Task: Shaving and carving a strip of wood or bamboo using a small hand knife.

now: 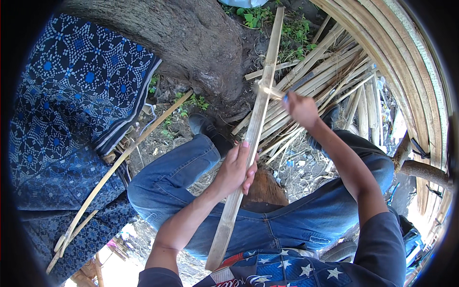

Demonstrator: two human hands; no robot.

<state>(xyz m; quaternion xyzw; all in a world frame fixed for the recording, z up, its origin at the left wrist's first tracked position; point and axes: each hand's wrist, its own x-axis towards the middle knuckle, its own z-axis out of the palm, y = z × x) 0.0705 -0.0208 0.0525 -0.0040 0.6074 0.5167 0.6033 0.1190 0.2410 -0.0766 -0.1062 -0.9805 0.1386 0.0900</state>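
My left hand (237,167) is closed round a long split bamboo strip (257,117), its thumb lying along the upper face. The strip slants from my lap up toward the tree's foot, passing between my knees. My right hand (301,110) grips what looks like a knife (273,93), smeared by motion. Its bright blade meets or lies very close to the strip's far part, beyond my left hand; whether it touches cannot be told. Below the strip, between my legs, stands a brown wooden block (267,184), partly hidden.
Many cut bamboo strips (311,86) lie piled at the far right. A thick tree trunk (191,52) rises at the back left. Blue-patterned cloth (76,95) drapes on the left, with a long thin stick (129,150) across it. Long curved bamboo strips (411,62) stand at the right.
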